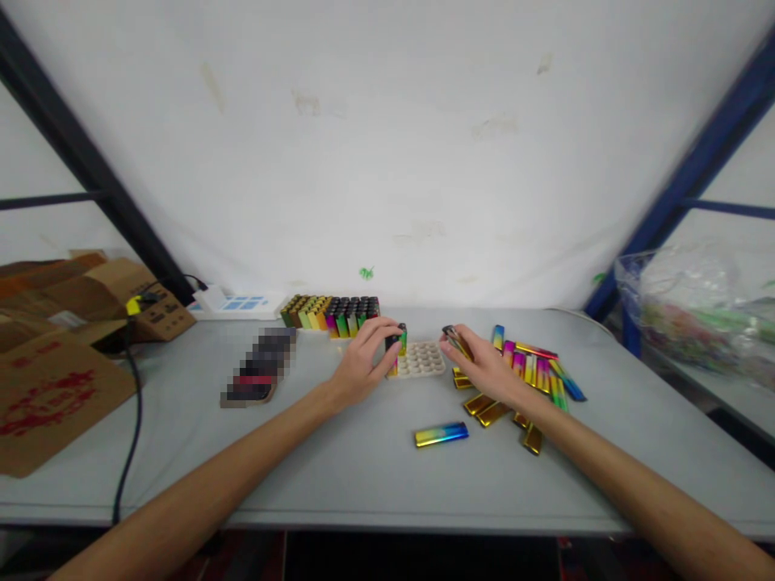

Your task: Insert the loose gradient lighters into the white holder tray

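At the left end of a white tray with round holes [424, 361], my left hand [362, 359] has its fingers closed around an upright lighter [393, 367]. Another lighter with a green body [403, 340] stands just behind those fingertips. To the right of the tray, my right hand [478, 359] grips a lighter [457, 340] that is raised and tilted, its dark top toward the tray. Below and beyond my right hand lies a loose heap of shiny coloured lighters [533, 371], partly covered by the forearm. One yellow-and-blue lighter [441, 435] lies apart near the front.
Two blocks of upright lighters, one gold [306, 311] and one multicoloured [353, 316], stand by the wall. A power strip [242, 307] and a pixelated dark object [260, 367] are at left. Cardboard boxes [60, 387] and a black cable [138, 420] flank the left edge; a plastic bag [696, 298] sits right.
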`<action>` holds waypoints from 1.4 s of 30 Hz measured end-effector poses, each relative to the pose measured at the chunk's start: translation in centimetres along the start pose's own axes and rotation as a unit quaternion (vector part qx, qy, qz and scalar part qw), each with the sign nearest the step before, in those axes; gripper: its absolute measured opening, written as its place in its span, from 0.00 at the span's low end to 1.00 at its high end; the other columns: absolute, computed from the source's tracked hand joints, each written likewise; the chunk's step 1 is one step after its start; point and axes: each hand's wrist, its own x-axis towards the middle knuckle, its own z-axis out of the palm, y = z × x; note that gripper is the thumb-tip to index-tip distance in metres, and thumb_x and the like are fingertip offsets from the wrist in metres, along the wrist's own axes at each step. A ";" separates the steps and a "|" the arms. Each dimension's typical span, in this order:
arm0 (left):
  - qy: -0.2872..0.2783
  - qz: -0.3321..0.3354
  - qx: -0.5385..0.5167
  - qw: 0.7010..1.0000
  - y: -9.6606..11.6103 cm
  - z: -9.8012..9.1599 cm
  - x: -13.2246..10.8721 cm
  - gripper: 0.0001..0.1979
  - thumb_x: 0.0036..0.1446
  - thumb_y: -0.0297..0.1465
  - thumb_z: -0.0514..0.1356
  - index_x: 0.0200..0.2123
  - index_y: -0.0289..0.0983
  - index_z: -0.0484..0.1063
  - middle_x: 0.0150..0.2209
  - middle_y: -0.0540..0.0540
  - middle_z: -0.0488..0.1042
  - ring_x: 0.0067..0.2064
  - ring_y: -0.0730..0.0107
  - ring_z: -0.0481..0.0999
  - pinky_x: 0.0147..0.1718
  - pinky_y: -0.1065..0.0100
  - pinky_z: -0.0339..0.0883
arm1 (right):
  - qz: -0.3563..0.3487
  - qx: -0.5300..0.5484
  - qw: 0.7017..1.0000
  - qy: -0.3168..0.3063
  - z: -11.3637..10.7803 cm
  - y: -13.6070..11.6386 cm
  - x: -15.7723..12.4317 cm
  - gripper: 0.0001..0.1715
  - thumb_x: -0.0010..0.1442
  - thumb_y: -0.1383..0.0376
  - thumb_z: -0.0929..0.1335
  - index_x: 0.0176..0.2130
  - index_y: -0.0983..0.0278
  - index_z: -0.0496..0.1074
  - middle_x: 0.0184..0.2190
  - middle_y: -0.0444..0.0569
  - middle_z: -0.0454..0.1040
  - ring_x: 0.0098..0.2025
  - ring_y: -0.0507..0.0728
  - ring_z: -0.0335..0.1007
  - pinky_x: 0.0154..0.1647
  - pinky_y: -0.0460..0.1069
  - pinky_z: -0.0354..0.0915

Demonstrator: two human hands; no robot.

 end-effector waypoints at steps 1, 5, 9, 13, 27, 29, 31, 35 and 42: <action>0.007 0.004 0.000 1.000 0.2 0.0 0.1 0.10 0.70 0.30 0.57 0.52 0.39 0.72 0.53 0.40 0.73 0.58 0.60 0.72 0.60 0.52 0.67 | -0.026 0.010 1.000 -0.014 0.1 0.0 0.0 0.17 0.73 0.52 0.61 0.44 0.61 0.68 0.35 0.45 0.72 0.37 0.56 0.68 0.39 0.49 0.64; 0.031 0.025 -0.002 0.999 1.0 0.0 0.4 0.10 0.67 0.32 0.62 0.50 0.40 0.74 0.52 0.40 0.74 0.57 0.59 0.73 0.59 0.51 0.68 | -0.106 0.030 0.992 -0.067 0.2 -0.1 0.0 0.15 0.73 0.58 0.62 0.49 0.62 0.73 0.42 0.52 0.74 0.42 0.58 0.71 0.46 0.52 0.68; 0.035 0.042 -0.002 0.999 1.5 0.3 0.3 0.14 0.63 0.35 0.66 0.51 0.41 0.75 0.50 0.40 0.76 0.56 0.57 0.74 0.57 0.50 0.71 | -0.138 0.017 0.986 -0.088 0.3 -0.4 -0.1 0.15 0.72 0.60 0.65 0.52 0.60 0.77 0.42 0.53 0.76 0.44 0.59 0.73 0.49 0.54 0.69; 0.030 0.065 -0.008 0.997 1.6 0.6 0.2 0.13 0.61 0.35 0.68 0.48 0.41 0.77 0.48 0.40 0.77 0.56 0.56 0.74 0.56 0.48 0.71 | -0.150 0.017 0.985 -0.085 0.5 -0.8 -0.3 0.14 0.70 0.62 0.67 0.53 0.58 0.78 0.48 0.53 0.78 0.49 0.60 0.74 0.52 0.53 0.69; 0.061 0.031 -0.010 0.998 1.9 -1.3 1.4 0.05 0.65 0.31 0.64 0.44 0.39 0.76 0.45 0.42 0.79 0.51 0.60 0.77 0.55 0.52 0.72 | -0.117 -0.057 0.991 -0.044 0.2 2.2 0.5 0.13 0.70 0.59 0.67 0.46 0.64 0.77 0.41 0.54 0.78 0.40 0.58 0.75 0.43 0.52 0.70; 0.062 0.017 -0.012 0.998 1.8 -1.6 1.5 0.06 0.65 0.32 0.63 0.44 0.39 0.75 0.43 0.43 0.80 0.49 0.62 0.78 0.53 0.55 0.73 | -0.111 -0.063 0.991 -0.033 0.0 2.6 0.7 0.13 0.70 0.60 0.66 0.46 0.64 0.77 0.42 0.54 0.79 0.41 0.58 0.76 0.45 0.52 0.69; 0.060 0.010 -0.010 0.998 1.5 -1.7 1.7 0.06 0.65 0.32 0.63 0.45 0.39 0.76 0.43 0.43 0.81 0.47 0.63 0.79 0.51 0.57 0.74 | -0.110 -0.072 0.991 -0.024 -0.1 2.6 0.8 0.13 0.71 0.61 0.65 0.46 0.64 0.77 0.41 0.54 0.80 0.41 0.58 0.76 0.45 0.53 0.69; 0.019 0.011 0.004 1.000 0.9 -1.7 2.3 0.07 0.65 0.35 0.63 0.43 0.40 0.77 0.41 0.44 0.82 0.46 0.61 0.79 0.51 0.55 0.73 | -0.117 -0.072 0.990 -0.026 -0.2 1.8 0.8 0.14 0.71 0.62 0.64 0.45 0.64 0.77 0.40 0.54 0.80 0.39 0.58 0.75 0.43 0.53 0.69; -0.125 -0.025 0.043 0.991 0.5 -2.0 4.5 0.06 0.63 0.35 0.64 0.40 0.40 0.79 0.40 0.47 0.83 0.44 0.60 0.79 0.47 0.59 0.73 | -0.154 -0.082 0.982 -0.073 -0.3 0.7 0.6 0.12 0.71 0.64 0.64 0.44 0.65 0.77 0.36 0.51 0.78 0.35 0.56 0.72 0.41 0.50 0.67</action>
